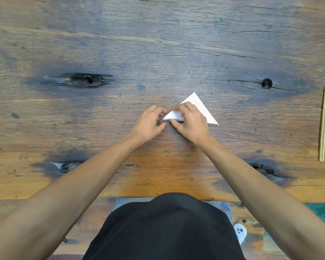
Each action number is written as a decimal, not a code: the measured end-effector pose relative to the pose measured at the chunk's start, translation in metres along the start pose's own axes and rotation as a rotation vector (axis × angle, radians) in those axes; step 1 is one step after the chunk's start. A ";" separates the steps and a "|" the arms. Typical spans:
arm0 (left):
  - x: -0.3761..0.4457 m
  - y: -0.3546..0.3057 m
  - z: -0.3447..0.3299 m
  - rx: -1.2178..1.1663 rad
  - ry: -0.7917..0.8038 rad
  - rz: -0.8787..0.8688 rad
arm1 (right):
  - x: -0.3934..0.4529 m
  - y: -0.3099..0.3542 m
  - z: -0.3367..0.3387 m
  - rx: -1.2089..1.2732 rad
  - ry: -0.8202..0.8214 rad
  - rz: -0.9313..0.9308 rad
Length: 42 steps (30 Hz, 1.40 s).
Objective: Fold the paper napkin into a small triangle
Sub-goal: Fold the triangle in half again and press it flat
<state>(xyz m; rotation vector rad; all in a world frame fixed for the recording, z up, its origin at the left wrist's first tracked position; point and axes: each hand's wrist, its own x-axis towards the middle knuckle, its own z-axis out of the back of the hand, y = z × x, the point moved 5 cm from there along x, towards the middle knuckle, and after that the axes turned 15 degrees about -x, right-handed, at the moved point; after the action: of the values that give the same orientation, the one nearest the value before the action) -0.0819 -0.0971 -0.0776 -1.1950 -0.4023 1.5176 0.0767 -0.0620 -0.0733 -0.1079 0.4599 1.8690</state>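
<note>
A white paper napkin (201, 107) lies on the wooden table (158, 53), folded into a triangle with one point away from me and one at the right. My right hand (190, 121) covers its left half, fingers and thumb pinching the left corner, which is lifted slightly. My left hand (148, 124) rests on the table just left of that corner, fingers curled and apart, holding nothing; its fingertips are close to the napkin's tip.
A pair of wooden chopsticks (324, 122) lies lengthwise near the table's right edge. Dark knots and cracks mark the wood, one at the left (86, 79) and a round hole at the right (266, 83). The table's near edge runs just in front of my body.
</note>
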 end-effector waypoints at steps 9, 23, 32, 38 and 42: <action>-0.003 -0.005 -0.001 0.124 0.039 -0.080 | -0.003 -0.001 -0.002 0.004 0.047 0.030; 0.023 -0.043 -0.031 0.534 0.074 -0.316 | -0.003 -0.045 0.009 -0.219 -0.112 -0.080; 0.058 -0.048 -0.055 0.619 0.107 -0.310 | 0.005 -0.076 -0.003 -0.375 -0.033 0.019; 0.061 -0.031 -0.060 0.653 0.055 -0.354 | 0.009 -0.081 -0.013 -0.426 -0.078 0.032; 0.062 -0.026 -0.060 0.659 0.032 -0.376 | 0.008 -0.083 -0.014 -0.410 -0.105 0.034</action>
<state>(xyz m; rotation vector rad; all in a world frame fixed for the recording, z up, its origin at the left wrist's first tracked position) -0.0100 -0.0543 -0.1122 -0.5812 -0.0771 1.1632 0.1491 -0.0375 -0.1098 -0.2763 0.0013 1.9695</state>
